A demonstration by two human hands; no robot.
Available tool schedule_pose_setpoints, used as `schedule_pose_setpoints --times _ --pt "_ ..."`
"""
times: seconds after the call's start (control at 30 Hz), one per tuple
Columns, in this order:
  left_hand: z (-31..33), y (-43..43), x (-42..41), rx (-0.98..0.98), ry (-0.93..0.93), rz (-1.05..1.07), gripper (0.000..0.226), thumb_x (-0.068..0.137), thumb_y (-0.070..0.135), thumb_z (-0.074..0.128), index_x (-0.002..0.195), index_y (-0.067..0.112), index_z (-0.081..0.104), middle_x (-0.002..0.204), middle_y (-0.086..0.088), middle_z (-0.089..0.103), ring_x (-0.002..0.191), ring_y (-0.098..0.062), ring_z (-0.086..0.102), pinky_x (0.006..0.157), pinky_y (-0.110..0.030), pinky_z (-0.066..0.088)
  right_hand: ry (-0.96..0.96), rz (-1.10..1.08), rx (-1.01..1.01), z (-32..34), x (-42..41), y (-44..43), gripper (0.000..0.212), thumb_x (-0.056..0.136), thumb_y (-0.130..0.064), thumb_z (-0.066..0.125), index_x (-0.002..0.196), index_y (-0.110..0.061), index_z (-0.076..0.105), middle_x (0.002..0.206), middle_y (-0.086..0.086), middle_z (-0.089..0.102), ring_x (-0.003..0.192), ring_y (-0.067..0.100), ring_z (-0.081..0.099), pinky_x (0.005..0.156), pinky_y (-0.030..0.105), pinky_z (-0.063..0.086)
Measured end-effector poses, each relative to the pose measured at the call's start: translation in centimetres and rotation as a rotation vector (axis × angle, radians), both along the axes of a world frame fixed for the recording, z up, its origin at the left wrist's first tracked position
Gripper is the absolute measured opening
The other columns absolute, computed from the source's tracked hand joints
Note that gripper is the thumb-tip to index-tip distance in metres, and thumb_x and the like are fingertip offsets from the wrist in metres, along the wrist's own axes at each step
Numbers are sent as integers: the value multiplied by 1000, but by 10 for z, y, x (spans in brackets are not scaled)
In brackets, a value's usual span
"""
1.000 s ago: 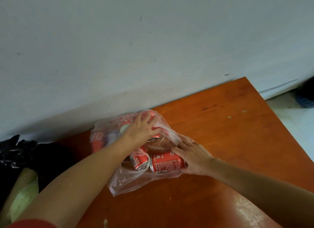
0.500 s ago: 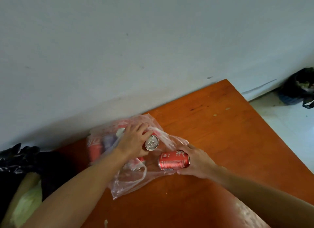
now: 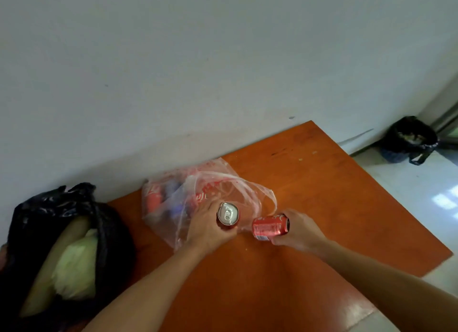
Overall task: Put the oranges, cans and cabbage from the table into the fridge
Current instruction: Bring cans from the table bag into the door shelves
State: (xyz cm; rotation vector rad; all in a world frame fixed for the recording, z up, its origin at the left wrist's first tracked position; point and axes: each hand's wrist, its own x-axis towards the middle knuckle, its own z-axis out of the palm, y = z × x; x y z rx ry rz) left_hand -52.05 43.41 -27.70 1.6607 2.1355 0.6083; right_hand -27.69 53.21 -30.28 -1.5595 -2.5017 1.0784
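My left hand (image 3: 207, 229) grips a red can (image 3: 228, 215) upright, its silver top facing me, just outside a clear plastic bag (image 3: 198, 193). My right hand (image 3: 298, 230) holds a second red can (image 3: 270, 226) on its side, to the right of the bag. More cans (image 3: 155, 199) lie inside the bag on the orange table (image 3: 322, 195). At the left, a pale green cabbage (image 3: 74, 264) shows through the mouth of a black bag (image 3: 49, 208). No oranges or fridge are in view.
A white wall runs along the table's far edge. Off the table's right side, a black bin (image 3: 409, 139) stands on the pale tiled floor by the corner.
Both hands have drawn back out of the clear bag, each bringing a can with it. The view has shifted right, showing the black bag and the bin.
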Motion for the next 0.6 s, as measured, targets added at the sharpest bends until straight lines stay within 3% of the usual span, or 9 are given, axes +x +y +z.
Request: schedule_pose_setpoints --times 0.07,0.13,0.2,0.37,0.5,0.6 --pt "4 -13 7 -17 -103 29 77 60 62 73 124 30 44 111 17 56 113 -13 57 109 -47 37 -5 -26 25 9 10 -17 59 55 -50 78 104 -27 54 94 -12 58 80 2 58 70 24 54" --pt "16 -19 16 6 -136 23 73 58 59 75 118 30 44 102 17 56 103 -14 60 100 -45 45 4 -61 75 24 24 -32 57 59 -46 80 105 -24 55 96 -10 57 81 4 57 72 24 55" --pt "33 -19 28 32 -146 -17 75 59 56 80 119 25 47 108 10 58 100 -13 59 90 -30 48 32 -99 123 44 44 -44 59 62 -42 81 111 -24 53 101 -8 58 84 4 58 75 24 55" --pt "77 -7 83 143 -13 -194 68 65 50 77 120 23 50 110 6 61 93 -9 55 78 -20 43 20 -204 255 107 112 -73 74 67 -45 81 129 -24 46 114 -7 54 96 7 55 79 18 50" --pt "115 8 161 218 45 -409 78 69 47 75 134 21 43 121 3 58 105 -14 58 88 -24 47 -19 -359 345 149 193 -99 75 66 -48 81 128 -26 46 117 -6 53 96 9 53 80 19 48" --pt "140 9 237 278 63 -566 70 67 48 74 128 27 45 110 7 59 96 -13 60 80 -23 50 -59 -491 398 174 268 -127 74 66 -46 81 128 -25 47 116 -4 54 94 11 52 79 20 46"
